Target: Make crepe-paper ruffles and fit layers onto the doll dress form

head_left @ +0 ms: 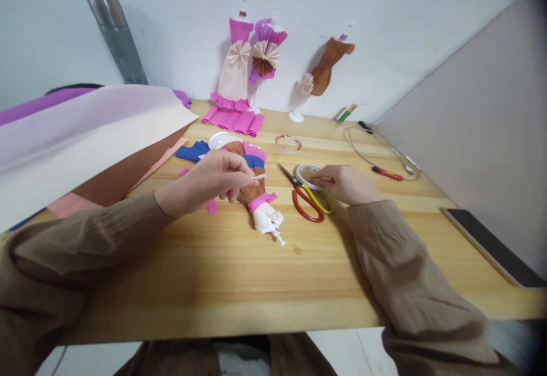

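Observation:
My left hand (220, 176) pinches a short white strip (259, 176), likely tape, between thumb and fingertips. Beneath it a small dress form (267, 216) lies on its side, dressed in brown, pink and blue paper, its white neck end towards me. My right hand (346, 184) grips the edge of a white tape roll (306, 175) just above the table; its fingertips are partly hidden. Directly beside that roll lie scissors (307, 202) with one red and one yellow handle, blades pointing away to the left. Pink paper scraps (211, 207) lie left of the form.
Large crepe paper sheets (94, 131) spread over the left side. Dressed forms (239, 62) stand against the wall, with a brown one (328, 68) further right. Behind lie a pink folded strip (233, 121), a ring (288, 143), a glue stick (346, 114), a cable (387, 172) and a phone (491, 245).

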A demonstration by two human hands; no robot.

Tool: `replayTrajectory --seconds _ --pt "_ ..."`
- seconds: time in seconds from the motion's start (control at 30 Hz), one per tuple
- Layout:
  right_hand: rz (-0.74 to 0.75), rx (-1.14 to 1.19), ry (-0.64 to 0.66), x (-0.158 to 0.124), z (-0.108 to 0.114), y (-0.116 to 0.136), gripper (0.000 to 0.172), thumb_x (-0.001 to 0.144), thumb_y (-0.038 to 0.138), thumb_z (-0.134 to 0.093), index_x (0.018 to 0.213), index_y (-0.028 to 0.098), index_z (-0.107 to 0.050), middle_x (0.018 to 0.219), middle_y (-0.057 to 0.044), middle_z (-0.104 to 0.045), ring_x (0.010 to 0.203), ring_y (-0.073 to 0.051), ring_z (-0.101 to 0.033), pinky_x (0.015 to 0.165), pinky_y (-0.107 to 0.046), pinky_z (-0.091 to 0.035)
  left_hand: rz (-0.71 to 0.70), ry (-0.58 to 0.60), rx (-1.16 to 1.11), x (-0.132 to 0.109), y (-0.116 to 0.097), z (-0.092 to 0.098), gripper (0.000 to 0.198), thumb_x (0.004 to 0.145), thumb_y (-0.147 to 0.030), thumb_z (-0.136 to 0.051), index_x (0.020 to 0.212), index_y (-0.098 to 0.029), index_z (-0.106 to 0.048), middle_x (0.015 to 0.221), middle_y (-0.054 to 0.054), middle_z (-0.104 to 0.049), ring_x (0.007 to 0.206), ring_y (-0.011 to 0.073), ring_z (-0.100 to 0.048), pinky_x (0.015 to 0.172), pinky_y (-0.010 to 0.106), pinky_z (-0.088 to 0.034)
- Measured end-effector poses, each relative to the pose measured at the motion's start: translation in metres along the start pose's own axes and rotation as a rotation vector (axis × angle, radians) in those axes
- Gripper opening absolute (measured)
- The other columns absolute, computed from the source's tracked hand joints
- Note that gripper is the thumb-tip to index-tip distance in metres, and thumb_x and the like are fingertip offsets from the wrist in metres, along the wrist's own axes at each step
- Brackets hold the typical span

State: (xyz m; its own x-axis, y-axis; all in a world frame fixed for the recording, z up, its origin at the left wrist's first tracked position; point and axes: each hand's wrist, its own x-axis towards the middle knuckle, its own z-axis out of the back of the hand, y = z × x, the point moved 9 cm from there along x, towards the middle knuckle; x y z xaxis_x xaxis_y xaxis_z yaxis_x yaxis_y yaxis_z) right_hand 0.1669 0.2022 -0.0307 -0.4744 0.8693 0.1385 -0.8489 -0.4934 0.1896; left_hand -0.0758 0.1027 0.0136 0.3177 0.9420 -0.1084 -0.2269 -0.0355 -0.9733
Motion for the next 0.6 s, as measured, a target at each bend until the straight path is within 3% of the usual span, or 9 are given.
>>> replayTrajectory --seconds 0.2,0.27,0.3,0.33,0.4,0.5,0.6 --pt "-0.148 -0.016 -0.272 -0.003 0.029 -0.001 0.029 0.083 0.022 -0.049 0.09 0.015 -0.076 0.091 -0.014 -0.074 0.078 -0.025 -0.066 0.072 -0.037 -0.05 0.009 -0.01 0.02 0.001 -0.001 0.0 0.011 0.075 -0.015 -0.06 0.066 -0.014 -0.065 0.044 -0.004 -0.053 0.041 0.0053 -0.045 0.039 0.015 -0.035" --pt "-0.169 0.155 -0.398 -0.011 0.042 0.012 0.025 0.083 0.026 -0.054 0.093 0.016 -0.074 0.089 -0.012 -0.073 0.071 -0.022 -0.064 0.068 -0.037 -0.05 0.028 -0.007 0.029 0.001 0.002 -0.002 0.011 0.075 -0.014 -0.061 0.064 -0.013 -0.064 0.044 -0.004 -0.053 0.041 0.005 -0.045 0.038 0.015 -0.033" --pt "-0.162 0.362 -0.421 -0.014 0.043 0.021 0.021 0.082 0.027 -0.058 0.092 0.018 -0.074 0.084 -0.01 -0.072 0.065 -0.02 -0.061 0.063 -0.035 -0.05 0.035 0.0 0.033 0.001 0.004 -0.004 0.012 0.075 -0.014 -0.061 0.064 -0.013 -0.063 0.045 -0.004 -0.053 0.04 0.0049 -0.045 0.038 0.015 -0.033" --pt "-0.15 0.597 -0.401 -0.017 0.039 0.033 0.019 0.082 0.03 -0.06 0.092 0.02 -0.073 0.078 -0.007 -0.072 0.061 -0.018 -0.06 0.057 -0.033 -0.049 0.037 0.01 0.037 0.001 0.005 -0.006 0.012 0.076 -0.015 -0.061 0.064 -0.013 -0.063 0.045 -0.004 -0.053 0.04 0.0048 -0.045 0.038 0.015 -0.032" --pt "-0.087 0.916 -0.211 -0.019 0.023 0.07 0.016 0.078 0.031 -0.068 0.089 0.021 -0.073 0.079 -0.005 -0.072 0.062 -0.016 -0.06 0.055 -0.031 -0.048 0.031 0.036 0.045 0.001 0.008 -0.012 0.013 0.078 -0.016 -0.06 0.067 -0.012 -0.064 0.045 -0.004 -0.052 0.04 0.0042 -0.044 0.038 0.014 -0.03" --pt "-0.036 1.134 0.007 -0.027 0.007 0.118 0.018 0.075 0.031 -0.072 0.088 0.019 -0.073 0.075 -0.003 -0.071 0.053 -0.012 -0.055 0.05 -0.028 -0.046 0.0 0.079 0.047 0.002 0.012 -0.02 0.012 0.08 -0.016 -0.058 0.069 -0.012 -0.063 0.045 -0.005 -0.052 0.04 0.0036 -0.043 0.038 0.014 -0.028" --pt "-0.063 1.227 0.051 -0.033 0.001 0.134 0.017 0.073 0.032 -0.074 0.083 0.019 -0.072 0.067 -0.001 -0.069 0.047 -0.01 -0.051 0.046 -0.025 -0.044 -0.046 0.131 0.035 0.003 0.015 -0.028 0.013 0.079 -0.015 -0.057 0.066 -0.013 -0.06 0.047 -0.005 -0.052 0.042 0.0042 -0.046 0.042 0.014 -0.033"
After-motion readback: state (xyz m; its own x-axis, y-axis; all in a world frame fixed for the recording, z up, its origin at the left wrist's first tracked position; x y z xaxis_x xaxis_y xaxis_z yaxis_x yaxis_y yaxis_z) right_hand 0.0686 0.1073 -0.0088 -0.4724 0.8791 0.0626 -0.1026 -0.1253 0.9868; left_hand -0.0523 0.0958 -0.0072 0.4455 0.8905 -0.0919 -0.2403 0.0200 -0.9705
